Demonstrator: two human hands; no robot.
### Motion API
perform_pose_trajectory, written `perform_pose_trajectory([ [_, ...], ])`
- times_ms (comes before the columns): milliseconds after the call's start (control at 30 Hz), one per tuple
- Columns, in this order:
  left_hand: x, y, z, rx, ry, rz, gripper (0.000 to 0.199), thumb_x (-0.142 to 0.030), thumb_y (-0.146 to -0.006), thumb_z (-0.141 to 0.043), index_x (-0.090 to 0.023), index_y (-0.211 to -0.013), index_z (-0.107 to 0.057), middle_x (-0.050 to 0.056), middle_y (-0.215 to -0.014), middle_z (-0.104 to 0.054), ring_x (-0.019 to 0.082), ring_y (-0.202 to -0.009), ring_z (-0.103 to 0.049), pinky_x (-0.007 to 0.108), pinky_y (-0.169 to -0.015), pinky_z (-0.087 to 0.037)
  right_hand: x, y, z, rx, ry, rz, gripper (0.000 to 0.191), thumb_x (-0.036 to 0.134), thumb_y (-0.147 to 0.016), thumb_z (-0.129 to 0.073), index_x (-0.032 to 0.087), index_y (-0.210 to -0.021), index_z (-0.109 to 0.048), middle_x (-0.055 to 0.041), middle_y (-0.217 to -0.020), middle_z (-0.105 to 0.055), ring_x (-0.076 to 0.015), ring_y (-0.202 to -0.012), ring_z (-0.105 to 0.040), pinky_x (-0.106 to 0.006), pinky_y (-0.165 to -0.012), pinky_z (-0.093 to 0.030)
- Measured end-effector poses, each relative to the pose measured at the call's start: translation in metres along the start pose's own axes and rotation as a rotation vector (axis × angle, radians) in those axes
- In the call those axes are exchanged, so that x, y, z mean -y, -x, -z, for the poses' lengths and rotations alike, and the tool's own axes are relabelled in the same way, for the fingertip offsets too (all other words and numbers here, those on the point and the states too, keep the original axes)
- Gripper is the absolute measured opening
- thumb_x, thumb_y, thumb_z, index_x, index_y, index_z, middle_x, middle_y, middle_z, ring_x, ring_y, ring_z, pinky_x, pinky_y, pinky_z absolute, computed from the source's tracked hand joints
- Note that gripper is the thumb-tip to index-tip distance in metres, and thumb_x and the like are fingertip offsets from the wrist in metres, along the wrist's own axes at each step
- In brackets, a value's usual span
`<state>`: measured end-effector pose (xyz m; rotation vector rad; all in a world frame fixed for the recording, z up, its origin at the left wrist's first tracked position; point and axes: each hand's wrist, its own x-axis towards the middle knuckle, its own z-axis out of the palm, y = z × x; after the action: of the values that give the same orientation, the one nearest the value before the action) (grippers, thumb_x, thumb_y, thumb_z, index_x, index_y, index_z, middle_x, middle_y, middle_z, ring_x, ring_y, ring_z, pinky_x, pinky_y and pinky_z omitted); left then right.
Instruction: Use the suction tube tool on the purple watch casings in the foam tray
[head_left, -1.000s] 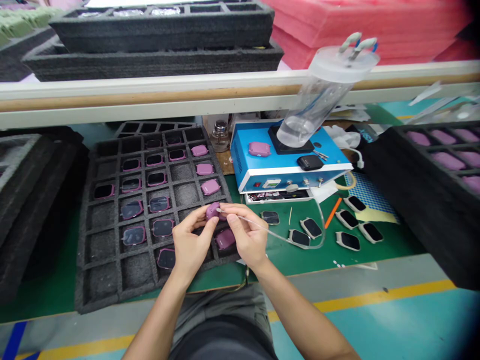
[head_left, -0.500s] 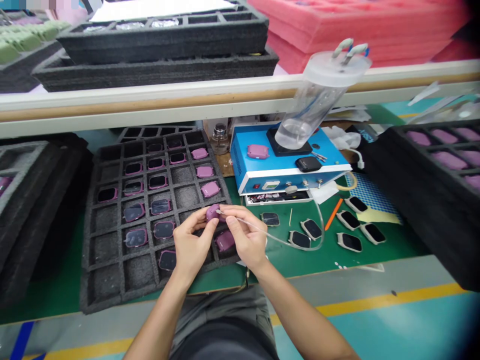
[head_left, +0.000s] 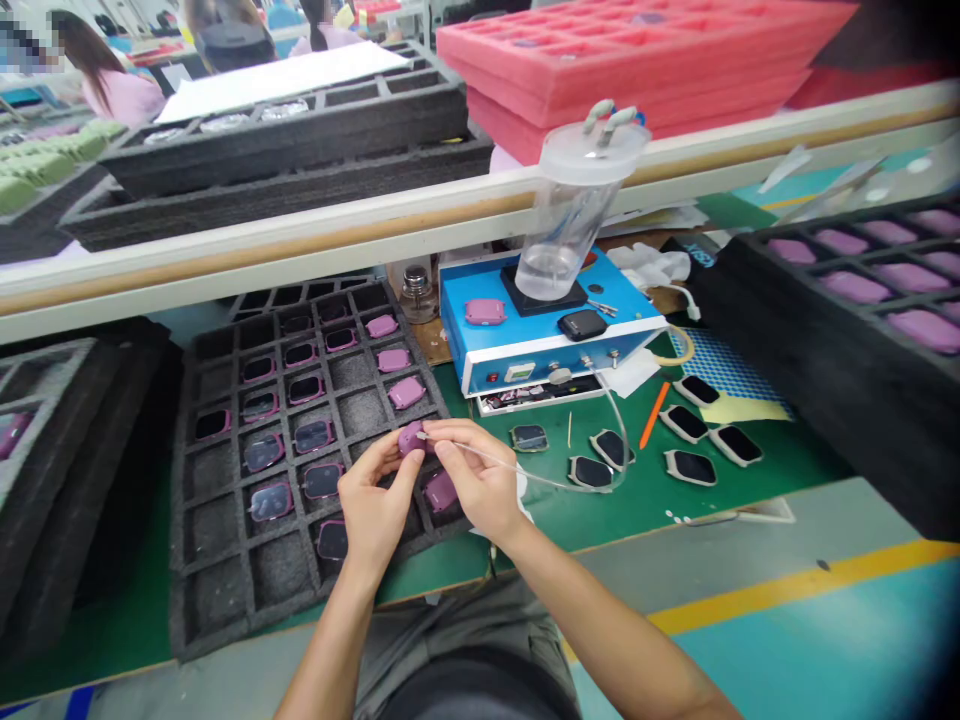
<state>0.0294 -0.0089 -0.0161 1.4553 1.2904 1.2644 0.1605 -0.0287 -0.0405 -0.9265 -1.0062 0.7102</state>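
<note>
Between the thumb and fingers of my left hand (head_left: 379, 505) is a purple smartwatch case (head_left: 411, 438), held above the right side of a black foam tray (head_left: 281, 580). My right hand (head_left: 480, 480) pinches the end of a thin clear tube (head_left: 540, 482), its tip at the case; whether tip and case touch I cannot tell. The tube curves back to the front of a blue machine (head_left: 480, 350). Purple watch pieces, some with dark screens, sit in the tray, and one purple case (head_left: 441, 491) lies just below my hands.
On the machine stand a clear pressure cylinder (head_left: 559, 220), a purple case (head_left: 485, 312) and a black case (head_left: 582, 324). Several pale-framed watches (head_left: 690, 467) and an orange stick (head_left: 655, 415) lie to the right. Foam trays (head_left: 847, 370) flank the bench; a shelf (head_left: 300, 255) crosses above.
The camera view has tilted up and shifted, so people in the background now show at top left. Both hands keep their hold on the case and tube.
</note>
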Motion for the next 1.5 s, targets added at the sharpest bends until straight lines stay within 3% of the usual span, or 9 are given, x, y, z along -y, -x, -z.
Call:
perform_pose_trajectory([
  [633, 0.0003, 0.0012, -0.0004, 0.000, 0.002, 0.004, 0.034, -0.034, -0.080, -0.085, -0.016, -0.108, -0.081, 0.010, -0.102, -0.084, 0.024, -0.090, -0.082, 0.034, -0.084, -0.068, -0.0008, 0.0013, 0.0011, 0.012, -0.037, 0.033, 0.014, 0.024, -0.099, -0.069, 0.028, -0.104, -0.082, -0.0060, -0.108, -0.081, -0.0187, -0.104, -0.077, -0.033, -0.093, -0.065],
  [1500, 0.0068, 0.0004, -0.0015, -0.029, 0.040, -0.018, 0.033, -0.028, -0.077, -0.087, -0.017, -0.107, -0.083, 0.008, -0.101, -0.085, 0.020, -0.087, -0.082, 0.027, -0.081, -0.067, -0.0028, 0.0011, 0.0003, 0.008, -0.037, 0.015, 0.013, 0.026, -0.099, -0.069, 0.027, -0.103, -0.082, -0.0067, -0.107, -0.081, -0.0193, -0.103, -0.078, -0.032, -0.089, -0.067],
])
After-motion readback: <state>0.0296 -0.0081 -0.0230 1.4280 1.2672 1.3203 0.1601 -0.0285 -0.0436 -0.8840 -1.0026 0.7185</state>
